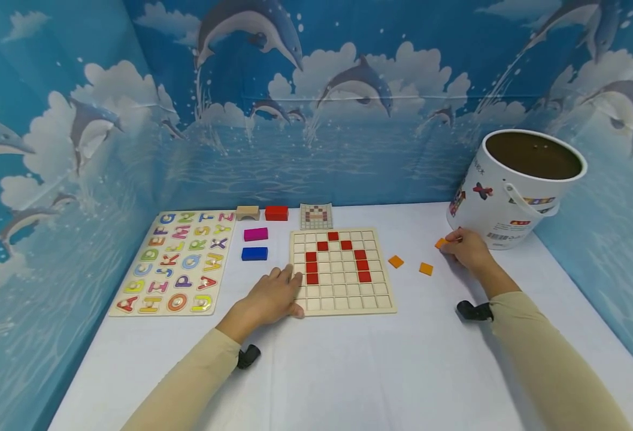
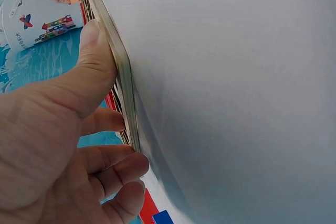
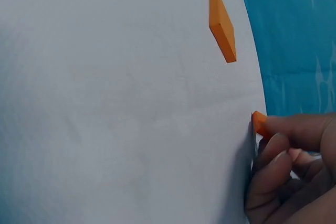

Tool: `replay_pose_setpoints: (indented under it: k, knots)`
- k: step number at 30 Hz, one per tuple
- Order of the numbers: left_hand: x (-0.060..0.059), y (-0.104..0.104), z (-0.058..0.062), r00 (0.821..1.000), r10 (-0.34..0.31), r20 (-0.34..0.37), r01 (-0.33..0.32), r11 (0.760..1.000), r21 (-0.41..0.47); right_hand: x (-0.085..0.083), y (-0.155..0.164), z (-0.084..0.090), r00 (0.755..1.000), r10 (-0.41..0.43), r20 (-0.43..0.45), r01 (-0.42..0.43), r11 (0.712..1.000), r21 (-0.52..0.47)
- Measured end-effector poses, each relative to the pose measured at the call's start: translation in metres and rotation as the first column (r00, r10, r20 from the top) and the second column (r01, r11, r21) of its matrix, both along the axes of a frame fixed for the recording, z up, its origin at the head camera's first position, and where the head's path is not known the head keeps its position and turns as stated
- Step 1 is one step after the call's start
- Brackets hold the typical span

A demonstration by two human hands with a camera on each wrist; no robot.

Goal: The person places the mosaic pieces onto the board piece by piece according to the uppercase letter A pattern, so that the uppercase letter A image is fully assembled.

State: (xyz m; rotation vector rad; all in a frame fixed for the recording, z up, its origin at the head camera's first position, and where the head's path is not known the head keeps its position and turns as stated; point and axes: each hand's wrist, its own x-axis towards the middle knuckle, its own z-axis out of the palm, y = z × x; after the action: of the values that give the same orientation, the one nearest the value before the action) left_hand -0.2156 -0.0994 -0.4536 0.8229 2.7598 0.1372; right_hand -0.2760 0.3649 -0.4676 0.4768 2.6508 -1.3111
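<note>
Nearest us, our left hand (image 1: 273, 296) rests on the white desk (image 1: 348, 371), thumb and fingers pinching the left edge of the square grid board (image 1: 343, 270). The board lies flat, its edges squared to the desk's front edge, red tiles forming an arch. Further right, our right hand (image 1: 468, 248) pinches a small orange tile (image 1: 441, 243) against the desk; fingers curled. Two more orange tiles (image 1: 396, 261) lie between board and hand. Beyond stands the white bucket (image 1: 510, 191). Far left lies the alphabet puzzle (image 1: 178, 260).
</note>
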Motion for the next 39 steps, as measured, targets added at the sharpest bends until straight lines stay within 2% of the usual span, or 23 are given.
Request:
replay_pose_setpoints:
  k: [5,10,13,18,23,27,31,36,39]
  knots:
    - [0.000,-0.001,0.003,1.000,-0.004,-0.004,0.004,1.000,0.006,-0.001,0.004,0.001,1.000,-0.026,0.004,0.027,0.986,-0.162]
    - [0.000,0.000,0.003,1.000,0.002,0.006,-0.002,1.000,0.007,0.000,0.002,0.005,0.999,-0.032,0.006,0.033,0.970,-0.240]
    - [0.000,0.000,0.003,1.000,0.006,0.011,-0.006,1.000,0.006,0.000,-0.003,0.007,0.999,-0.041,-0.018,0.033,0.945,-0.325]
    - [0.003,-0.001,0.003,1.000,0.013,0.017,-0.013,1.000,-0.005,-0.003,-0.020,0.010,0.998,-0.037,-0.049,0.010,0.885,-0.466]
    - [0.003,-0.003,0.004,1.000,0.010,0.009,-0.009,1.000,-0.003,-0.008,-0.052,0.013,0.999,-0.007,-0.041,-0.014,0.872,-0.489]
    - [0.002,-0.003,0.004,1.000,0.012,0.005,-0.012,1.000,-0.012,-0.013,-0.089,0.013,0.995,0.080,-0.053,-0.096,0.867,-0.490]
    - [0.002,-0.002,0.003,1.000,0.009,0.010,-0.009,1.000,-0.014,-0.011,-0.134,0.012,0.974,0.212,-0.078,-0.223,0.848,-0.481]
    - [0.003,0.000,0.003,1.000,0.005,0.018,-0.005,1.000,-0.014,-0.005,-0.184,0.011,0.928,0.364,-0.082,-0.361,0.819,-0.446]
    - [0.001,0.001,0.004,1.000,0.005,0.015,-0.005,1.000,-0.022,-0.002,-0.206,0.011,0.890,0.449,-0.083,-0.447,0.820,-0.357]
